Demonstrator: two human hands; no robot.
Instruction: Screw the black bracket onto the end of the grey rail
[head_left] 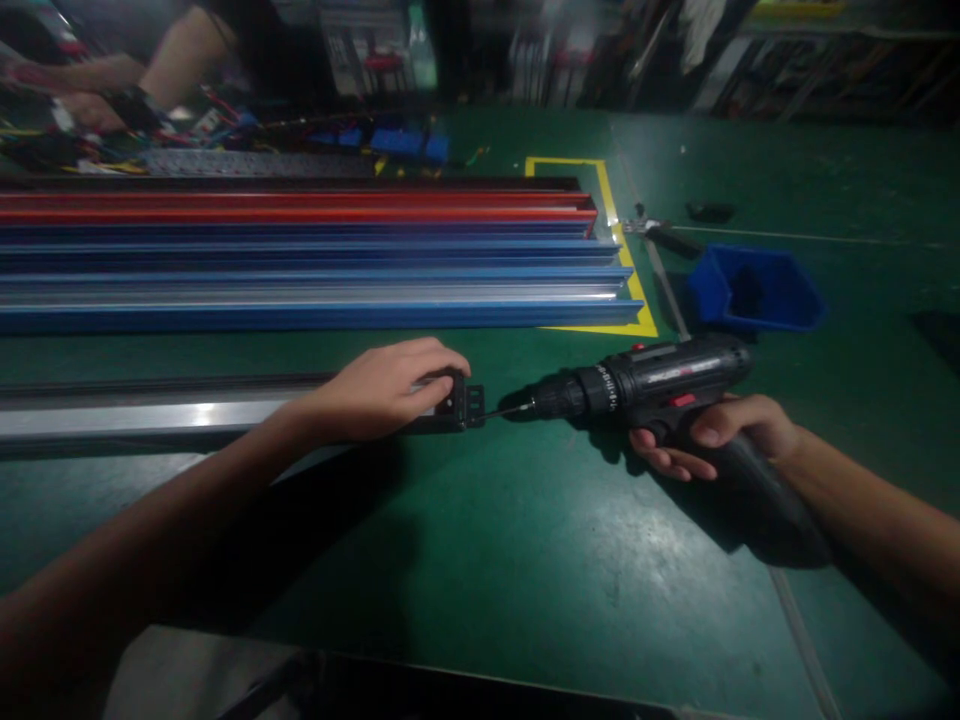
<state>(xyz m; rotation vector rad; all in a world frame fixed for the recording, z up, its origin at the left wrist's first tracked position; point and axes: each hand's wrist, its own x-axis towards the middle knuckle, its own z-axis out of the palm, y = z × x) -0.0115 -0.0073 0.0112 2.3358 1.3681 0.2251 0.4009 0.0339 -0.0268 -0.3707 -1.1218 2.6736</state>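
A black cordless drill [660,375] lies on its side in my right hand [739,435], whose fingers wrap round the grip near the red-marked trigger area. Its long thin bit points left and reaches the black end cap [471,405] of a long silver and black metal profile [165,415]. Whether the bit sits in a screw there is too small to tell. My left hand [397,390] grips the profile's right end just behind the cap, with the thumb and fingers bent over it. The profile runs out of view to the left.
Behind lie several long blue profiles [315,315] and a red profile [300,215] by yellow tape [645,318]. A blue bin [757,290] and a dark-handled tool [671,238] are at the right. Another person's arm [180,65] is over wires at the far left.
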